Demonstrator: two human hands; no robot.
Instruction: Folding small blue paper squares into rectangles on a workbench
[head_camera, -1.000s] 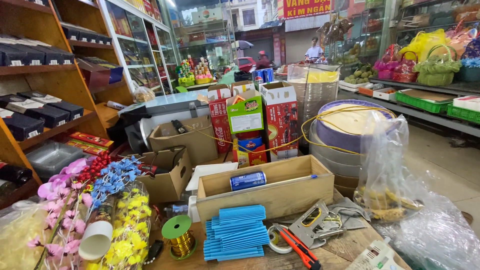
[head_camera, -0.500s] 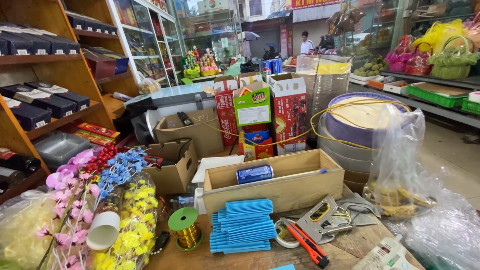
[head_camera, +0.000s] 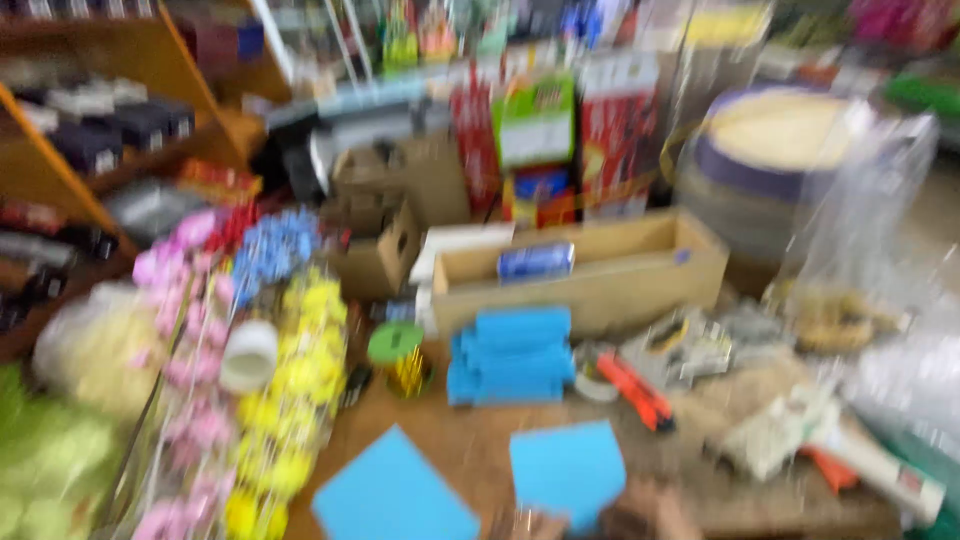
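Blue paper is what lies nearest the one hand that can be made out: a blurred hand (head_camera: 650, 515) is seen at the bottom edge of the view, just below a blue paper sheet (head_camera: 568, 468) and apparently touching its lower corner. Which hand it is, and how far its fingers are spread or curled, cannot be told through the motion blur. A second blue sheet (head_camera: 392, 492) is laid flat to the left, apart from the first. Bare wooden tabletop (head_camera: 470, 430) is left between the sheets and a stack of folded blue paper (head_camera: 512, 356) farther back. That open strip is hemmed by artificial flowers (head_camera: 290, 390) on the left, an orange utility knife (head_camera: 636, 390) on the right and a wooden box (head_camera: 590, 272) behind.
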